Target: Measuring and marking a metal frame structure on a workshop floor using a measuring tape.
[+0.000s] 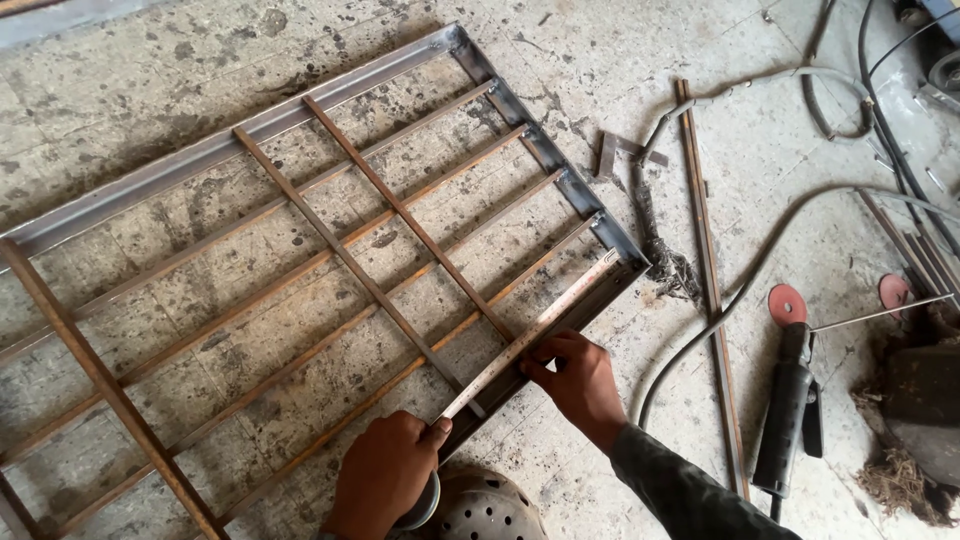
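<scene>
Tape measure (530, 335): thin, springy blade along metal frame (545, 150) edge on floor, 6 o'clock | left hand (385, 470) grips its case | right hand (580, 380) pinches blade flat | hold case, not blade edges.

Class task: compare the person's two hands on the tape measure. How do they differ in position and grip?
The left hand is fisted around the tape measure case, nearest the camera; the right hand sits farther along, fingers pinching the extended blade against the metal frame. The right forearm shows a dark sleeve; the left shows none. Both touch the tape.
</scene>
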